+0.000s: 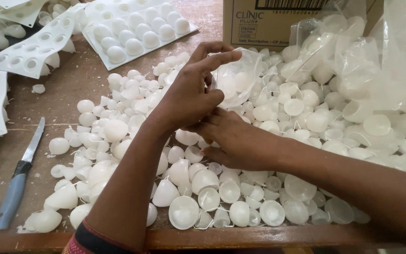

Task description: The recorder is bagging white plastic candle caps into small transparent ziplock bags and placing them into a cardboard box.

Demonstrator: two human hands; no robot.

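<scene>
The left hand (191, 91) is raised above the table (71, 89), its fingers curled and pinched on the edge of a small clear plastic bag (236, 80) that sits just to its right, at fingertip height. White half-dome shells show through the bag's film. The right hand (233, 138) lies directly below and slightly to the right of the left one, touching its underside; its fingers reach up toward the bottom of the bag and look closed there, though whether they truly grip the film I cannot tell, as the left hand hides the fingertips.

Under and around both hands spreads a heap of white hollow half-dome shells (184, 211), some rim up, some dome up, reaching from beneath the left forearm out to the right past the right wrist. Beyond the bag, further from the hands, stands a cardboard box (240, 28), with crumpled clear plastic bags (377, 61) beside it on the right. Well to the left of the left forearm lies a knife with a blue handle (17, 181). Far above the left hand rest white moulding trays (132, 28) with rows of round cavities.
</scene>
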